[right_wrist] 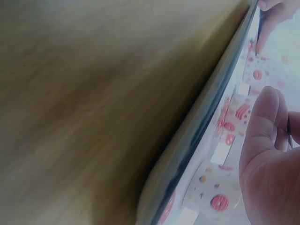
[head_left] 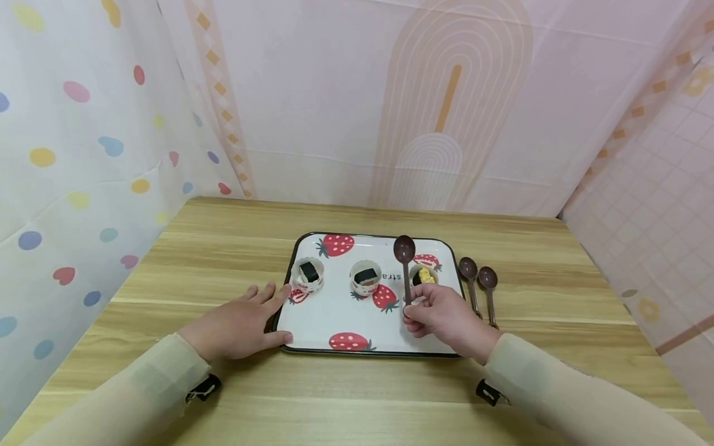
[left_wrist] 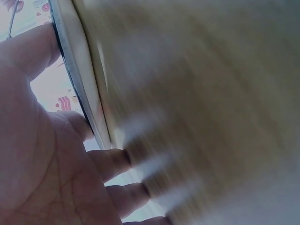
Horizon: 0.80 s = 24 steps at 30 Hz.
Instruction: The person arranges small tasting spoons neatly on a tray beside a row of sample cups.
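Observation:
My right hand (head_left: 440,314) pinches the handle of a dark brown spoon (head_left: 404,249), bowl end up, above the right part of a white strawberry-print tray (head_left: 329,322). At the tray's left edge, my left hand (head_left: 242,325) lies with fingers spread, thumb and index finger touching the rim; its palm (left_wrist: 51,164) fills much of the left wrist view. Three small paper cups stand on the tray. The left cup (head_left: 310,287) and middle cup (head_left: 365,289) hold food with a dark wrap; yellow food (head_left: 426,276) shows in the third, partly hidden behind the right hand.
Right of the tray, two more brown spoons, an inner one (head_left: 468,267) and an outer one (head_left: 488,279), lie on the wooden table (head_left: 346,402). Patterned curtains (head_left: 312,99) hang behind the table and along both sides.

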### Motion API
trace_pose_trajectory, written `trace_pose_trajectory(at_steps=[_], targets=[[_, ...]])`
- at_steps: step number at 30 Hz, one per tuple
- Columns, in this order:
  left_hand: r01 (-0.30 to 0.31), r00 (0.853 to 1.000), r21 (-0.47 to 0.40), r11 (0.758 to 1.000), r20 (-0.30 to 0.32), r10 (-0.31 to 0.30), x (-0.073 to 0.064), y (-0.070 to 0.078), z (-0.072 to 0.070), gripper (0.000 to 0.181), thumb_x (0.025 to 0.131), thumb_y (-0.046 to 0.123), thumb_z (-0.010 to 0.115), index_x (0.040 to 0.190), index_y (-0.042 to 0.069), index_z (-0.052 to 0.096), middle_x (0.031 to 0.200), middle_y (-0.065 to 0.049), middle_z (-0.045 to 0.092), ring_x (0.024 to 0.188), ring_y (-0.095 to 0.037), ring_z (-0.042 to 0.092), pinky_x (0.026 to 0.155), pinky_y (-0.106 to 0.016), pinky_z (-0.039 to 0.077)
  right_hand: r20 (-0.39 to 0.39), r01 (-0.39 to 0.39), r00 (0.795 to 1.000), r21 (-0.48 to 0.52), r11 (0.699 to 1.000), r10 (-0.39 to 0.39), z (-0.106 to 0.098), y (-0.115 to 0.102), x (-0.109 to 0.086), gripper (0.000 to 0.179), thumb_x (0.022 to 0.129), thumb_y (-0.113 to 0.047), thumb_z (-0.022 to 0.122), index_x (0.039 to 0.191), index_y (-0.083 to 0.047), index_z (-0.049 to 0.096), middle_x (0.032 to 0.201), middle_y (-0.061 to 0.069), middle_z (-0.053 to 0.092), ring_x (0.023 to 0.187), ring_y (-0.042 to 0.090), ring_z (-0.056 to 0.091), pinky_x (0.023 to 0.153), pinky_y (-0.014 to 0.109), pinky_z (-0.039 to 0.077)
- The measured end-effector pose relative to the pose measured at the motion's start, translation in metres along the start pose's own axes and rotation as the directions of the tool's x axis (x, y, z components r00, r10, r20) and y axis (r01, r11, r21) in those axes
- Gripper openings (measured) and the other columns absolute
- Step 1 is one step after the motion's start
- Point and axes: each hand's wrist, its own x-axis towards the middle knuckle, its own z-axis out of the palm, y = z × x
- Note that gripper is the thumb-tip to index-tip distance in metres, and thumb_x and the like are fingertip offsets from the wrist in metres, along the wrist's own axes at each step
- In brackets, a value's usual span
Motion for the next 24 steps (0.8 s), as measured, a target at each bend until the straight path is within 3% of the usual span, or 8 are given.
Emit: trace_pose_trajectory(at_steps=[24], targets=[[0.011,1.0,0.006,1.0,0.019,-0.011,-0.001,0.002,-0.002,0.1,0.097,0.072,0.057,0.167,0.007,0.027,0.167,-0.032,0.031,0.15,-0.063,0.031,0.117,-0.067,0.04,0.071,-0.045,0.997,0.036,0.998,0.043,0.05,-0.014,0.028,0.008,0.099,-0.003,0.065,0.106,0.001,0.066,0.08,0.007,0.07,0.067,0.013,0.065,0.066,0.03,0.064]])
